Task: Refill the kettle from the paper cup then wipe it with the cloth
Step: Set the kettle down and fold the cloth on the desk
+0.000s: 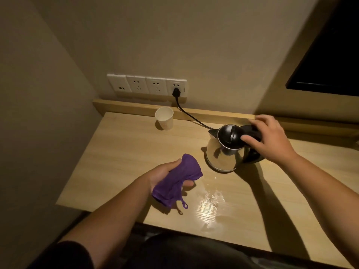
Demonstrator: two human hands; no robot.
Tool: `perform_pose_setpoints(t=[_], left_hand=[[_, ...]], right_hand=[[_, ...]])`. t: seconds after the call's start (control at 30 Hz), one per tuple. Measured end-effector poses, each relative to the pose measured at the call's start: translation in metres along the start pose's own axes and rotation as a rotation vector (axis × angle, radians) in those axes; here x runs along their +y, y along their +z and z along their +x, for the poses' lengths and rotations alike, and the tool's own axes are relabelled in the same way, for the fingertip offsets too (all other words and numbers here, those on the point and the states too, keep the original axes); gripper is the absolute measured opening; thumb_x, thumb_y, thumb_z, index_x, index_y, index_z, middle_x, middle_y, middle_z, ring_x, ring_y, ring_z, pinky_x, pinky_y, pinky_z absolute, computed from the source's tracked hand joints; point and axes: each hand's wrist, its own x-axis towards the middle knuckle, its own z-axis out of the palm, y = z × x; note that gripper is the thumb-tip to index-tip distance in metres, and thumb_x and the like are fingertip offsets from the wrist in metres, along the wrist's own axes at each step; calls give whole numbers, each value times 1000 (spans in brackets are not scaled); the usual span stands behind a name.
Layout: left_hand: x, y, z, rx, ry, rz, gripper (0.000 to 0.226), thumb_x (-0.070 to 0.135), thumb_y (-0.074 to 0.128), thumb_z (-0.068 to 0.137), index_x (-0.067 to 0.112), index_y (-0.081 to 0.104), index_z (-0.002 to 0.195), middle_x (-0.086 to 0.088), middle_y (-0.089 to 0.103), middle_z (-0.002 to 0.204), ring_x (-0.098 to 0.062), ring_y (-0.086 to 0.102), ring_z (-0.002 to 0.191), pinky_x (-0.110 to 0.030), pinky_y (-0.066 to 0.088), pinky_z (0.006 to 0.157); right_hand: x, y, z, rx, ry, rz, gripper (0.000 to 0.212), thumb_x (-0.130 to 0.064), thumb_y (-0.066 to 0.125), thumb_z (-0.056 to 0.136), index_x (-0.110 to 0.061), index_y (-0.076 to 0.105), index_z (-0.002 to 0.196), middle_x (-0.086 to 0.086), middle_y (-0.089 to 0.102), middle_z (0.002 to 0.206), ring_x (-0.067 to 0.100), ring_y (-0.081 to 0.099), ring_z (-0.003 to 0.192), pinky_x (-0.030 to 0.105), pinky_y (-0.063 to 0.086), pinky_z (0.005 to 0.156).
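A steel kettle (pixel 223 154) with a black lid stands right of centre on the wooden table (pixel 120 152). My right hand (pixel 272 140) grips its black handle from above, thumb by the lid. My left hand (pixel 165 176) holds a bunched purple cloth (pixel 180 177) just above the table, a short way left of the kettle and not touching it. A white paper cup (pixel 164 118) stands upright at the back left, apart from both hands.
A black power cord (pixel 191 117) runs from a wall socket (pixel 175 89) to the kettle. Spilled water (pixel 210 199) glistens on the table in front of the kettle. A raised wooden ledge (pixel 126 107) lines the back wall. A dark window (pixel 330 61) sits at the upper right.
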Motion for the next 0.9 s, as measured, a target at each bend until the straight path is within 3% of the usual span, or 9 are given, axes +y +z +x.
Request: perform_pose_setpoints(t=[0.1, 0.2, 0.27, 0.33, 0.47, 0.57, 0.7, 0.9], left_hand=[[4, -5, -12, -108, -29, 75, 80, 53, 71, 77, 2, 50, 135, -26, 58, 128, -33, 69, 93, -39, 60, 67], [12, -11, -25, -287, -49, 108, 71, 50, 66, 83, 6, 51, 136, -27, 52, 134, -39, 64, 106, -49, 56, 78], [16, -15, -40, -375, -51, 195, 56, 47, 64, 87, 7, 61, 125, -24, 58, 126, -39, 65, 105, -50, 56, 80], [19, -27, -52, -370, -60, 274, 56, 44, 73, 81, 5, 62, 120, -24, 63, 118, -37, 66, 100, -49, 57, 80], [30, -61, -80, -389, -61, 635, 68, 46, 69, 84, 0, 49, 130, -23, 59, 120, -32, 62, 102, -43, 49, 93], [40, -83, -112, -286, 76, 1041, 52, 37, 68, 87, 3, 51, 122, -16, 63, 110, -29, 63, 96, -42, 51, 87], [45, -110, -140, -112, 305, 1474, 19, 31, 64, 90, 21, 60, 106, -3, 68, 95, -18, 67, 83, -32, 54, 72], [41, -124, -131, -62, 480, 1813, 23, 36, 52, 97, 25, 53, 117, 6, 62, 99, -7, 56, 82, -24, 42, 66]], right_hand=[[-66, 0, -13, -57, -235, -6, 63, -50, 61, 89, -16, 50, 141, 7, 45, 146, 26, 39, 134, 44, 33, 109], [-132, 19, -24, -436, -352, -11, 68, -51, 60, 91, -23, 38, 149, -1, 41, 152, 9, 43, 127, 22, 33, 100], [-162, 33, -25, -671, -321, -19, 69, -41, 63, 93, -22, 32, 152, -2, 43, 151, 9, 47, 125, 19, 33, 95], [-184, 41, -26, -782, -289, 15, 61, -30, 66, 93, -20, 41, 147, 1, 56, 140, 16, 54, 121, 23, 40, 97], [-221, 59, -35, -770, -256, 57, 30, -25, 69, 90, -20, 64, 119, -3, 67, 108, 12, 61, 93, 21, 50, 79], [-244, 78, -45, -696, -156, 163, 19, -22, 71, 87, -19, 63, 104, 0, 67, 99, 17, 64, 90, 33, 56, 80], [-265, 98, -61, -626, -44, 248, 15, -17, 70, 85, -18, 61, 98, 4, 67, 97, 20, 64, 89, 36, 56, 78], [-255, 118, -83, -501, 78, 165, 11, -16, 70, 87, -20, 63, 95, -1, 67, 93, 18, 64, 87, 41, 57, 83]])
